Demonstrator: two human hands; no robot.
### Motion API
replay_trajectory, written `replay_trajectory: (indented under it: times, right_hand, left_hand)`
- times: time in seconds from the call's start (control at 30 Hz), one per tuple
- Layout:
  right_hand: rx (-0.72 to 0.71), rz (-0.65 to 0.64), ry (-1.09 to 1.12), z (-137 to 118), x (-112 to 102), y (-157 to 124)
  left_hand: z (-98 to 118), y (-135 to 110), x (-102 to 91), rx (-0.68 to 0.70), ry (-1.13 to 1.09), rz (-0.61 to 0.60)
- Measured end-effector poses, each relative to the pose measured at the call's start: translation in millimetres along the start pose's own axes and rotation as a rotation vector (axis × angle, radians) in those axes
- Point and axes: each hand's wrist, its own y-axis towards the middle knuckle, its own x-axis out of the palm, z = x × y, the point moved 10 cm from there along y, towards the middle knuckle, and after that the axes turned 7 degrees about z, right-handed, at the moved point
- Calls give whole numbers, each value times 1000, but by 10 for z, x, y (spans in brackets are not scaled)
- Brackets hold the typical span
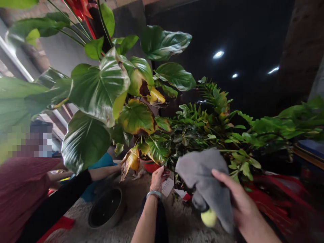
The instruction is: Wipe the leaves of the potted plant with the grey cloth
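My right hand (241, 202) grips a grey cloth (206, 179) at the lower right; a yellow-green round thing (209, 217) shows under the cloth. My left hand (157, 179), with a bracelet on the wrist, reaches forward and closes on a stem or leaf at the base of a large-leaved plant (101, 91). Some of that plant's leaves are yellow and brown (136, 118). A small white tag (167, 186) hangs just right of my left hand. A bushy small-leaved plant (210, 125) stands behind the cloth.
Another person in a maroon top (17, 192) sits at the left, an arm in a black sleeve (63, 199) stretched toward the plants. A dark round basin (106, 207) lies on the concrete floor. Red pots or stands (273, 195) are at the right.
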Motion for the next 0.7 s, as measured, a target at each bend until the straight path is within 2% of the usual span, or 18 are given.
replay_trajectory:
  times: [0.07,0.1,0.17,0.23,0.33,0.4,0.47,0.5,0.57,0.7]
  right_hand:
    - [-83,48,121,-399,97,140]
    - [-79,74,169,-508,134,218]
    - [-36,96,213,-539,177,342]
    - [95,139,221,-263,96,379]
    - [290,210,186,372,-181,228]
    - [401,180,127,722,-285,48]
    - [462,101,73,866,-250,-116]
    - [463,67,57,843,-192,-169]
    - [391,14,59,621,-11,-183]
    - [58,-40,126,-78,344,45]
  left_hand:
    - [-2,0,13,-3,0,-10]
    - [0,0,17,-4,0,-12]
    - [6,-1,19,-4,-3,-10]
    - [16,-4,19,1,-9,-9]
    - [20,-6,18,6,-10,-12]
    - [14,-5,22,4,-8,-16]
    - [4,-5,27,0,-5,-17]
    - [-1,-6,31,-1,-3,-18]
    - [-2,-13,45,-1,-4,-22]
    - [24,-28,55,5,-16,-26]
